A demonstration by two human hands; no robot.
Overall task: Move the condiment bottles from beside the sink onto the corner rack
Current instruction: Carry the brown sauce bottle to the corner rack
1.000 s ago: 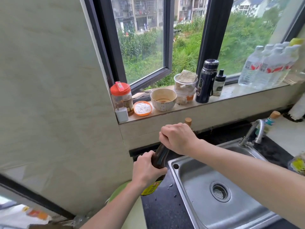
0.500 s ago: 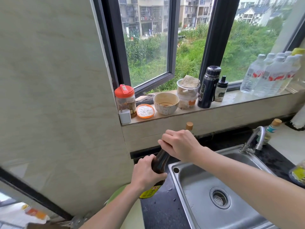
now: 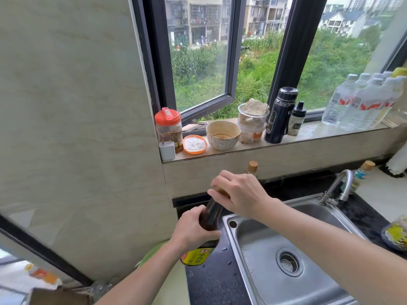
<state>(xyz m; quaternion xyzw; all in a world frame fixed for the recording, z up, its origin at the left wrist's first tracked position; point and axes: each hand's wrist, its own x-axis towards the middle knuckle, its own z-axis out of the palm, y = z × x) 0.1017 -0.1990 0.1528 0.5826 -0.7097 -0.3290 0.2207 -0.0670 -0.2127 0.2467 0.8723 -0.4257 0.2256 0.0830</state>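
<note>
Head view: a dark glass bottle [image 3: 211, 215] with a yellow-green label near its base leans over the black table [image 3: 214, 282], just left of the steel sink [image 3: 230, 233]. The left hand [image 3: 193, 230] grips its body, fingers [image 3: 211, 234] wrapped round the glass above the label. The right hand [image 3: 239, 193] covers the top, its fingers curled down over the neck and cap, so the cap is almost hidden. Whether the base touches the table cannot be told, since the left hand and forearm cover that spot.

Just behind the right hand, a second bottle [image 3: 252, 166] with a tan cap stands against the low wall under the windowsill. A third tan-capped bottle [image 3: 362, 172] stands behind the tap [image 3: 340, 187] at the far rim of the sink. A green rounded thing [image 3: 152, 255] shows under the left forearm, at the table's left edge.

Higher up, the windowsill [image 3: 308, 134] is crowded. From left to right stand a white plug [image 3: 167, 151], a jar with an orange lid [image 3: 168, 126], an orange dish of white powder [image 3: 195, 144], a stained bowl [image 3: 222, 135], stacked clear tubs [image 3: 252, 126] topped with a sponge, a dark flask [image 3: 280, 115], a small shaker [image 3: 297, 118] and a row of water bottles [image 3: 363, 102]. A pale wall panel [image 3: 77, 128] closes off the left side, beside the bottle.
</note>
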